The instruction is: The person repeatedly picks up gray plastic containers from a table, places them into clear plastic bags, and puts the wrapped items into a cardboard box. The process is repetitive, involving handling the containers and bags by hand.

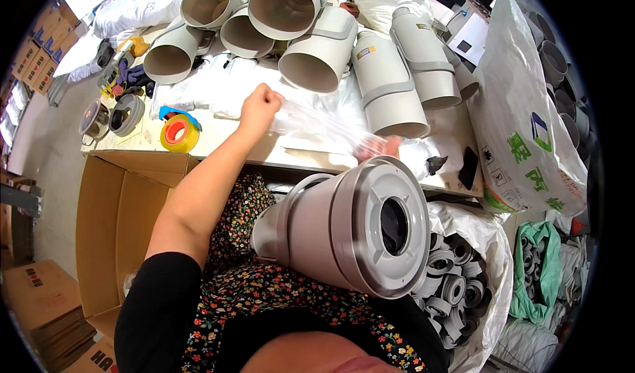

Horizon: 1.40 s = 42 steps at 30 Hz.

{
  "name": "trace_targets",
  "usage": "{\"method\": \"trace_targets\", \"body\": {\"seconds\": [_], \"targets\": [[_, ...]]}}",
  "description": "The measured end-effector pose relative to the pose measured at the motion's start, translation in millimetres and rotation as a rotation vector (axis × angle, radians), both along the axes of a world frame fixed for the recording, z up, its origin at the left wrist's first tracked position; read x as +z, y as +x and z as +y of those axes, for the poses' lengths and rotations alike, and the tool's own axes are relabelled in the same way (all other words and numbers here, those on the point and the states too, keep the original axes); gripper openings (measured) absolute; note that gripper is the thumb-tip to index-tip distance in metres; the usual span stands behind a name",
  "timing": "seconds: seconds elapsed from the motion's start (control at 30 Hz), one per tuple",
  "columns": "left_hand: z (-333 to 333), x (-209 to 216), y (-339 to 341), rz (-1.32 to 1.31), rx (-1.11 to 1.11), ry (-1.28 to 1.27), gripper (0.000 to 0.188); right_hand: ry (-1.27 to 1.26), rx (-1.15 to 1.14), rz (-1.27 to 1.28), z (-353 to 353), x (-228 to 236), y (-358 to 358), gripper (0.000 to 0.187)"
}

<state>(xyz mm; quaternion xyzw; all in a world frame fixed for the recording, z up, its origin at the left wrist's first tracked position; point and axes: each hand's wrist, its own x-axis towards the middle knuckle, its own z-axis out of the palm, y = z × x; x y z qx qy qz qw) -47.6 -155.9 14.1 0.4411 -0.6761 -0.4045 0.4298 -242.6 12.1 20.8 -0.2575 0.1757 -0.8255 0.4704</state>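
Observation:
My left hand (pixel 260 112) is closed in a fist above the table, gripping one end of a clear plastic bag (pixel 324 128). The bag stretches rightward to my right hand (pixel 378 149), which is blurred and partly hidden behind a large grey plastic canister (pixel 311 224). The film lies over or against that hand's fingers, and I cannot make out their grip. The canister is tilted against my lap and body. Its round ringed end, with a dark opening in the middle, faces up and right, and a curved handle runs along its side.
Several similar grey canisters (pixel 380 88) lie across the table. An open cardboard box (pixel 102 234) stands at left, and a yellow tape roll (pixel 178 133) rests on the table edge. A sack of grey rings (pixel 456 280) is at lower right; a big white bag (pixel 522 122) stands at right.

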Motion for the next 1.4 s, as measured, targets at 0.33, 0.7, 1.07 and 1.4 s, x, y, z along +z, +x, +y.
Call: {"method": "trace_targets", "body": {"seconds": [0.33,0.7,1.07,1.4], "targets": [[126.8,67.7,5.7,0.525,-0.527,-0.155,0.025,-0.771,0.437,0.782,129.3,94.5,-22.0,0.020],[130.3,-36.5,108.0,-0.411,-0.299,-0.726,0.014,0.492,-0.195,0.607,170.2,-14.7,32.4,0.035],[190.7,-9.2,62.2,-0.384,-0.507,-0.697,0.069,0.331,0.795,1.277,121.4,-75.5,131.0,0.018],[151.9,11.0,189.6,0.645,0.048,0.289,0.052,0.409,1.157,1.192,87.3,-16.1,181.8,0.025]]}}
